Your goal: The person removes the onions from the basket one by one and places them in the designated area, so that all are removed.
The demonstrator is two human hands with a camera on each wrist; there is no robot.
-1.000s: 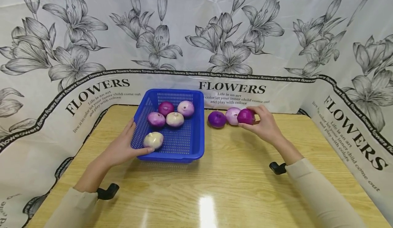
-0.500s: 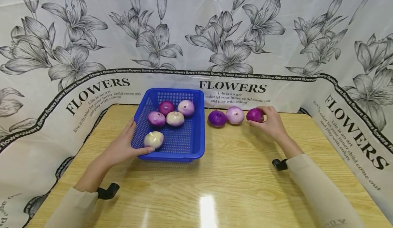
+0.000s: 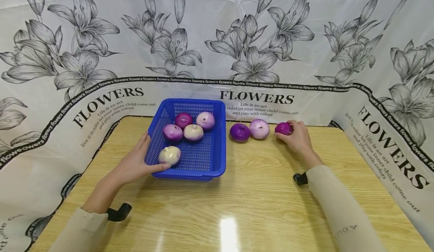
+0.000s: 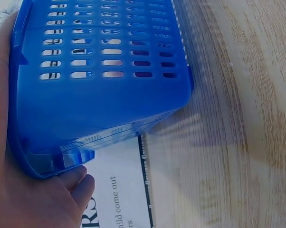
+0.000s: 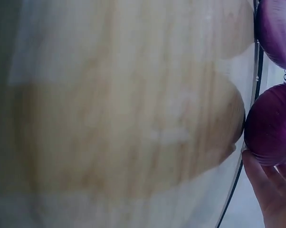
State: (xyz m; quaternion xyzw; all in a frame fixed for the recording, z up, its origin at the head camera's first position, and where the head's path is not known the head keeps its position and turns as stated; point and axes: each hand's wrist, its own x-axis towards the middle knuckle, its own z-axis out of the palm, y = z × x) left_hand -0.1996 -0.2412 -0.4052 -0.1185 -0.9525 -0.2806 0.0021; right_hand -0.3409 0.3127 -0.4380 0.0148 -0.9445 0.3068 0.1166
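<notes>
My right hand [image 3: 298,137] grips a dark purple onion [image 3: 283,128] at the back of the table, thumb on its near side and fingers behind it. In the right wrist view the fingertips press against that onion [image 5: 272,126]. Left of it in a row stand a pale purple onion [image 3: 259,129] and another dark purple onion [image 3: 240,132]. My left hand [image 3: 133,163] holds the blue basket [image 3: 219,146] at its near left corner, thumb over the front rim and fingers along the left side. A whitish onion [image 3: 169,155] lies in the basket by the thumb.
Several more onions, purple and whitish, sit together toward the back of the basket, among them a pale one [image 3: 193,132]. The wooden table [image 3: 257,199] meets a white flower-printed cloth [image 3: 190,88] at the back and sides.
My right hand has moved right and lower with the dark purple onion, away from the pale purple one it overlapped before. The left hand and basket have stayed put.
</notes>
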